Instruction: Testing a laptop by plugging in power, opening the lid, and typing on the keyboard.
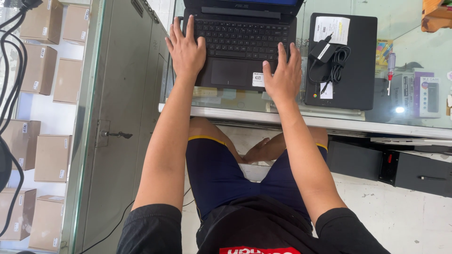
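The fingers (182, 29) of the left hand (186, 51) lie spread and flat on the left edge of the laptop (242, 44), reaching beside the keyboard (241, 33), clamped on nothing; the fingers (288, 54) of the right hand (282, 75) are likewise apart and flat, resting on the palm rest just right of the touchpad (229, 73), with the thumb near a small sticker (257, 79); the laptop sits open near the front edge of a glass surface (329, 120), its screen mostly out of view; just to its right lies a closed black laptop (346, 61) carrying a charger (325, 54) with coiled cable and a paper slip (332, 27); a screwdriver (391, 66) lies further right; cardboard boxes (52, 157) sit on shelves to the left; as a judgement, pressing hard with both palms could slide the laptop on the smooth glass toward the edge or into the neighbouring laptop, knocking the loose charger off
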